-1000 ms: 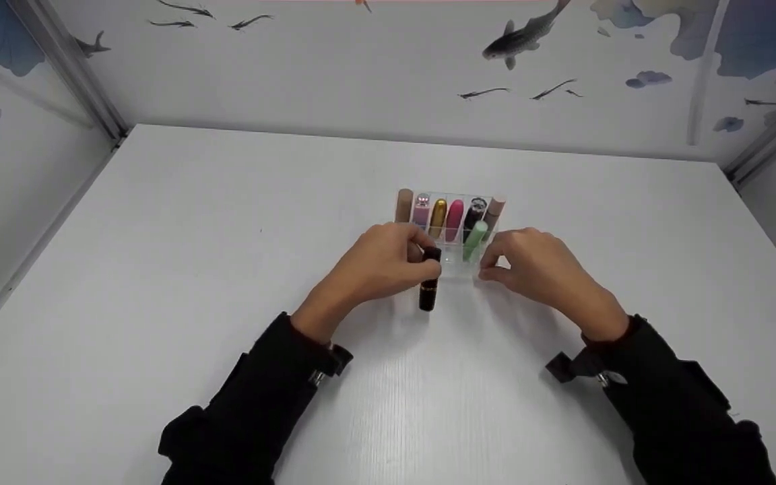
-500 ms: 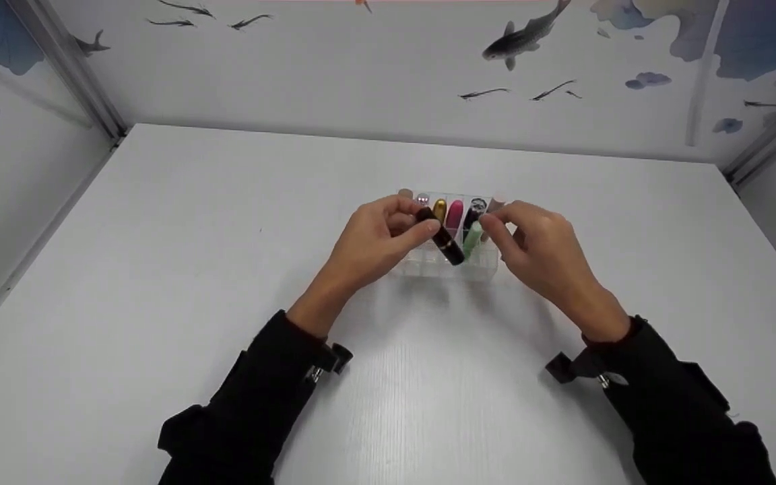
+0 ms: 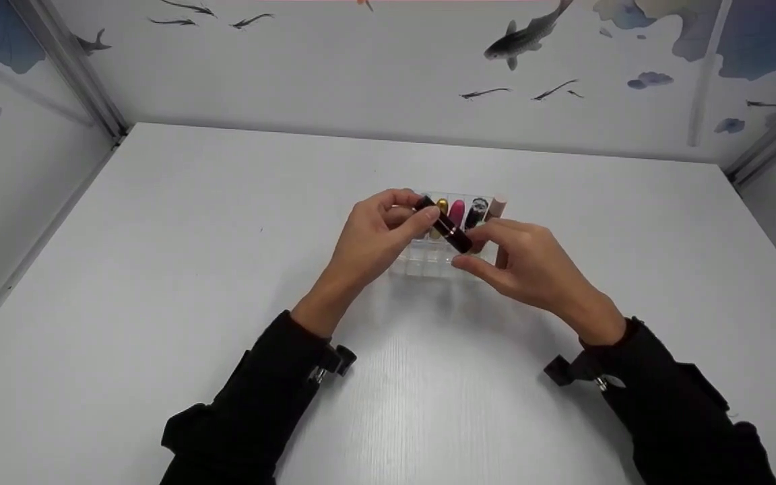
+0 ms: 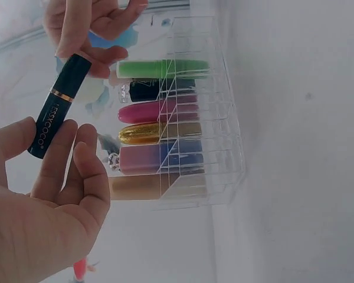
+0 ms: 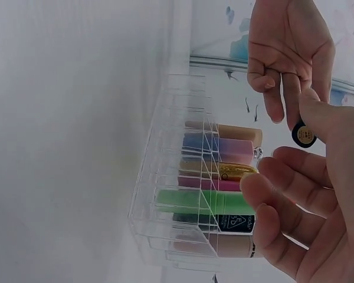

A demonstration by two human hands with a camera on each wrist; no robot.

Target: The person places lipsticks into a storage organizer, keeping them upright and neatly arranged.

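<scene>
My left hand (image 3: 381, 229) pinches a black lipstick tube (image 3: 452, 234) with a thin gold band, holding it slanted in the air before the clear organizer. Light lettering runs along the tube in the left wrist view. My right hand (image 3: 526, 266) is at its lower end, thumb and forefinger to either side; in the right wrist view a narrow gap shows between forefinger and tube. Behind stands the clear plastic organizer (image 4: 227, 112). It holds a green tube (image 4: 141, 69), a black tube (image 5: 236, 223), a pink tube (image 4: 135, 112), a gold tube (image 4: 138, 134) and several others.
The organizer stands on a white table (image 3: 226, 269). Behind the table rises a white panel (image 3: 361, 74) printed with fish and leaves. Near the cuffs, small black devices (image 3: 344, 360) stick out from both dark sleeves.
My left hand has raised the lipstick from in front of the organizer and tilted it. My right hand went up, then came left and down to the tube's lower end.
</scene>
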